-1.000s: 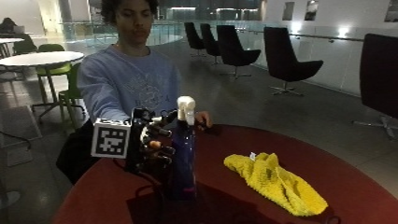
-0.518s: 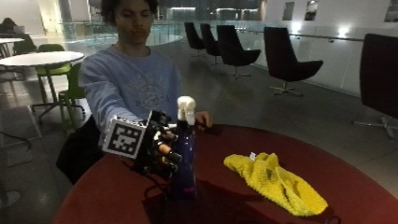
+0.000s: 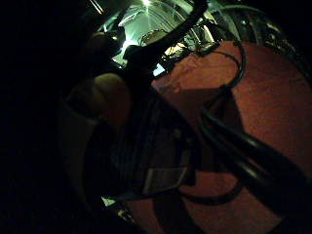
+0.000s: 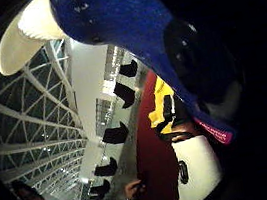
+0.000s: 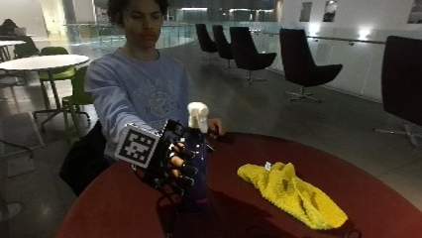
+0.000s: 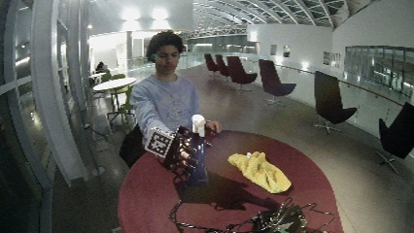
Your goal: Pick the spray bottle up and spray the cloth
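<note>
Outside view: gloved right hand [image 5: 173,166] has fingers curled round the body of the blue spray bottle [image 5: 195,168]. Bottle upright on the dark red round table [image 5: 125,208], long axis vertical, white spray head [image 5: 198,115] on top. Which way the nozzle faces, cannot tell. Yellow cloth [image 5: 290,191] lies crumpled on the table beside the bottle, apart from it. Bare left hand [image 5: 215,127] rests at the table's far edge, behind the spray head.

Wide outside view: same layout, bottle [image 6: 197,158] standing, hand [image 6: 183,154] wrapped round it, cloth [image 6: 260,171] to the side.

Thumb-side palm view: blue bottle [image 4: 127,25] fills the frame close to the palm, white head [image 4: 23,38] at one end; cloth [image 4: 161,101] on the table beyond.

Little-finger-side palm view: mostly dark, red table [image 3: 273,112] visible.
</note>
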